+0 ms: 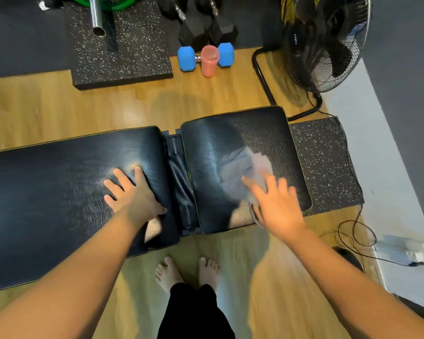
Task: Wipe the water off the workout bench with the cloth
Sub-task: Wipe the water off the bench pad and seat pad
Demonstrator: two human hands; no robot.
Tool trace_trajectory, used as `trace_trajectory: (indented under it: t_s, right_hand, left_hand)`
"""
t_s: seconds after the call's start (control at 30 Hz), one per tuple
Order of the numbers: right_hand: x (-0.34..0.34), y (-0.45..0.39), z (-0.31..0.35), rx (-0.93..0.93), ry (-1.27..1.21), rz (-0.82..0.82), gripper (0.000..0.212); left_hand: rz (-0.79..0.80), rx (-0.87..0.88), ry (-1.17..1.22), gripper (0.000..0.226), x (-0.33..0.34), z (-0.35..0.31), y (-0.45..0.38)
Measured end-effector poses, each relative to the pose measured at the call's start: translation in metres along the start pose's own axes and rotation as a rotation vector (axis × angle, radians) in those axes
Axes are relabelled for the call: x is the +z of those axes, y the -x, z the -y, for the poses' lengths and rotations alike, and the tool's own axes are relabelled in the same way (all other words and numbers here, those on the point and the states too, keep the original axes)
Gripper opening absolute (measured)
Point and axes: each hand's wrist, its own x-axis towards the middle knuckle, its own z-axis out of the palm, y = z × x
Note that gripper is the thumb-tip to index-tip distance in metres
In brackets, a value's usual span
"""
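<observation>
Black cracked-leather padding covers a long workout bench [66, 182], made of a long back pad and a shorter seat pad with a hinge gap between them, standing on a pale wood-plank floor [59, 106]. The left hand [132, 194] rests flat on the back pad near the gap, fingers straight and spread. The right hand [277, 206], blurred, presses on a crumpled grey cloth [238, 172] lying on the seat pad, fingers straight and spread; whether any finger grips the cloth cannot be told. A dull, smeared patch shows on the seat pad beyond the cloth. Past the bench, on the floor, a blue hexagonal dumbbell [187, 58] lies just behind a translucent pink plastic cup [209, 60]. A black caged floor fan [326, 42] stands to the right, near a speckled black rubber mat [326, 162] under the bench's end. Two bare feet [189, 272] stand on the floor beside the bench.
</observation>
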Motion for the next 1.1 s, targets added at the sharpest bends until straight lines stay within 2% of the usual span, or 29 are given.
trace_trajectory:
  t_s: [0.07,0.17,0.23,0.3,0.43,0.5,0.63,0.73,0.8,0.93,1.03,1.1]
  right_hand:
    - [-0.009,-0.03,-0.025,0.203,-0.028,0.003,0.067]
    - [-0.02,-0.077,-0.045,0.504,-0.212,0.012,0.058]
    - [-0.024,-0.091,-0.033,0.598,-0.251,0.009,0.058]
    - [-0.024,-0.086,-0.007,0.552,-0.197,-0.018,0.064]
    - [-0.013,-0.042,0.042,0.266,-0.078,-0.04,0.074]
    - [-0.005,-0.028,0.059,0.196,-0.055,-0.027,0.076]
    - [-0.009,-0.024,0.09,0.363,-0.239,-0.026,0.068]
    - [-0.016,-0.036,0.12,0.523,-0.482,-0.091,0.059]
    - [-0.018,-0.045,0.148,0.539,-0.631,-0.17,0.057]
    - [-0.026,-0.076,0.225,0.448,-0.785,-0.257,0.059]
    - [-0.035,-0.093,0.303,0.397,-0.581,-0.126,0.067]
    - [-0.035,-0.086,0.35,0.26,-0.378,-0.073,0.068]
  left_hand:
    - [-0.004,0.019,-0.016,0.138,-0.001,0.004,-0.002]
    - [-0.037,0.039,-0.023,0.138,0.0,0.01,-0.001]
    - [-0.053,0.04,-0.011,0.137,0.001,0.011,0.0]
    - [-0.062,0.042,-0.013,0.137,0.002,0.011,0.001]
    - [-0.081,0.082,-0.005,0.135,0.003,0.02,0.002]
    - [-0.091,0.107,-0.036,0.134,0.0,0.025,0.004]
    - [-0.165,0.259,-0.1,0.115,-0.014,0.054,0.004]
    - [-0.161,0.406,0.022,0.096,-0.036,0.094,-0.012]
    - [-0.143,0.391,0.062,0.103,-0.047,0.126,-0.024]
    - [0.022,0.167,-0.048,0.143,-0.059,0.188,-0.038]
    - [0.126,0.093,-0.16,0.155,-0.053,0.225,-0.044]
    - [0.181,0.09,-0.165,0.153,-0.051,0.24,-0.046]
